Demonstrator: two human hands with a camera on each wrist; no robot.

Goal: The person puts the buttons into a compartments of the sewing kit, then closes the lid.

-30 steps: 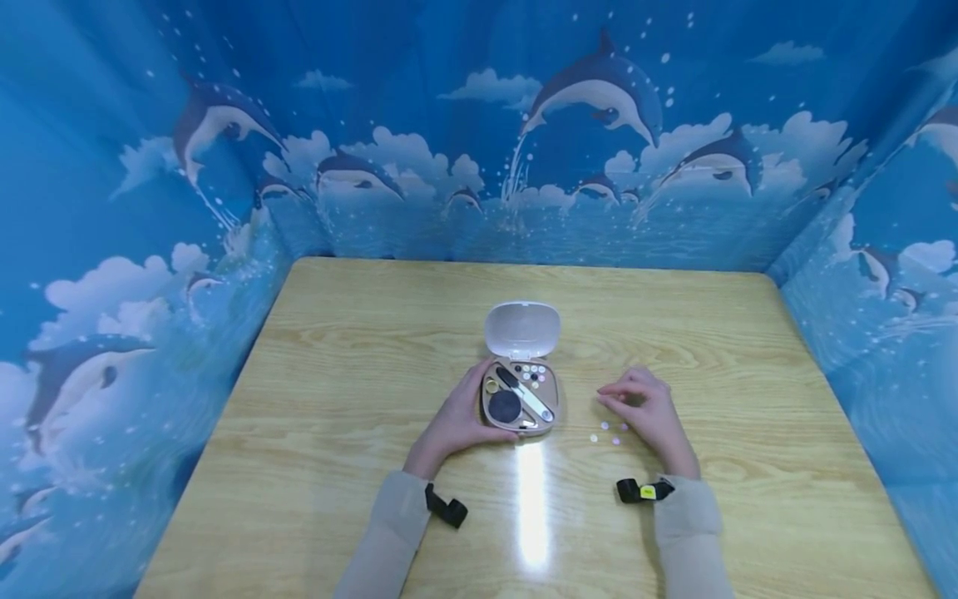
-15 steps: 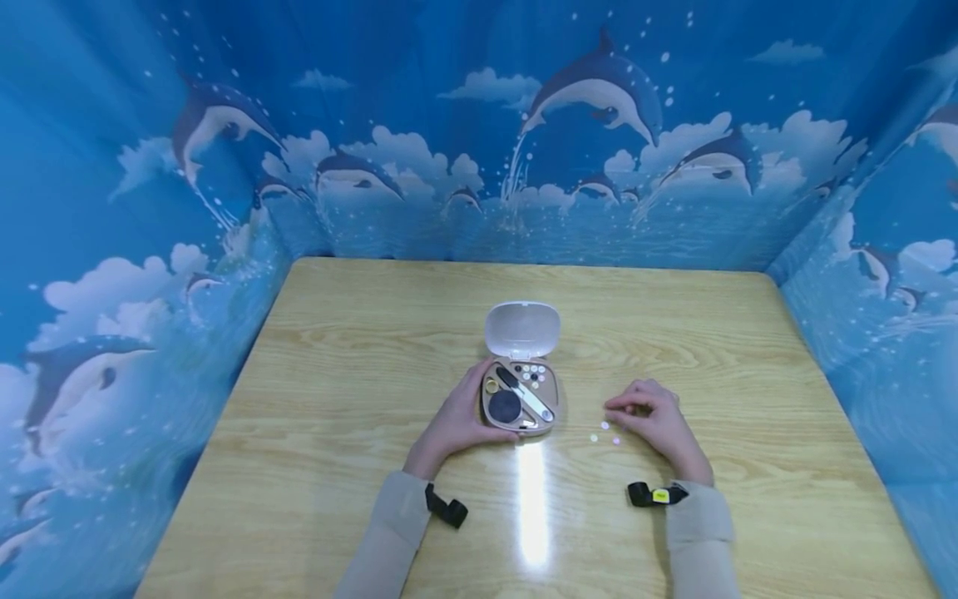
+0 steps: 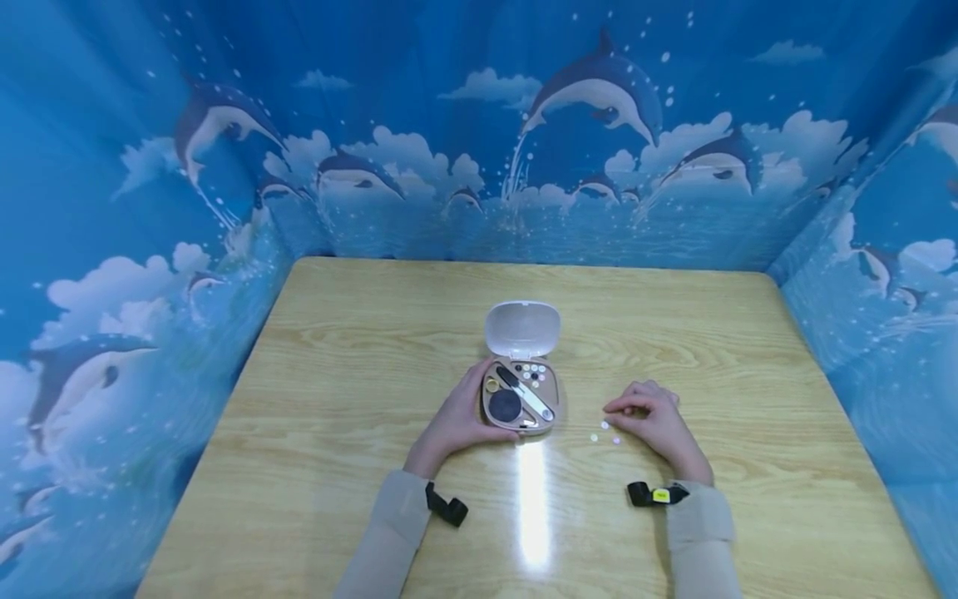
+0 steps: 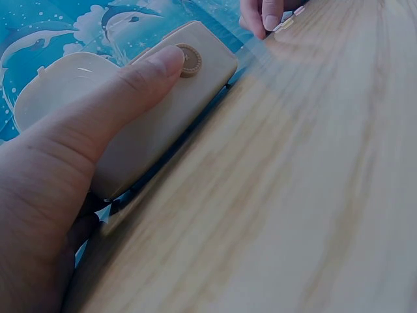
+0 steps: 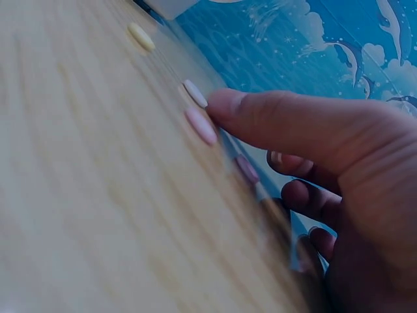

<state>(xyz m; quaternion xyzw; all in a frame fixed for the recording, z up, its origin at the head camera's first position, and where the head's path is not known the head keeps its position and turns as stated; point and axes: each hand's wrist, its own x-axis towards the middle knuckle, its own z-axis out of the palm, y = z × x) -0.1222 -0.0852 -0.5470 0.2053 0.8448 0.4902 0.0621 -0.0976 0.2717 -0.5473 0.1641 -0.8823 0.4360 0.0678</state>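
My left hand [image 3: 456,413] grips the left side of a small beige box [image 3: 557,391] with its translucent lid [image 3: 522,330] raised. In the left wrist view, the thumb lies at a round ridged knob [image 4: 190,60] on the box wall. Inside are a black-and-white tool [image 3: 527,397], a dark disc [image 3: 505,406], a gold ring [image 3: 491,386] and several black and white buttons [image 3: 535,377]. My right hand [image 3: 653,416] is low over loose buttons, thumb tip beside a white button [image 5: 195,93]. Pink [image 5: 201,126], purple [image 5: 246,168] and yellow [image 5: 141,36] buttons lie close by. Whether the fingertips pinch anything is hidden.
The wood-grain table [image 3: 359,333] carries the box near its middle and the loose buttons to the right of it. Blue dolphin-print curtains [image 3: 479,125] stand behind and at both sides. A bright light reflection [image 3: 534,507] crosses the table in front of the box.
My right hand has shifted slightly right and toward me, lowering to the loose buttons, and now covers the purple one in the head view. The left hand and box have stayed put.
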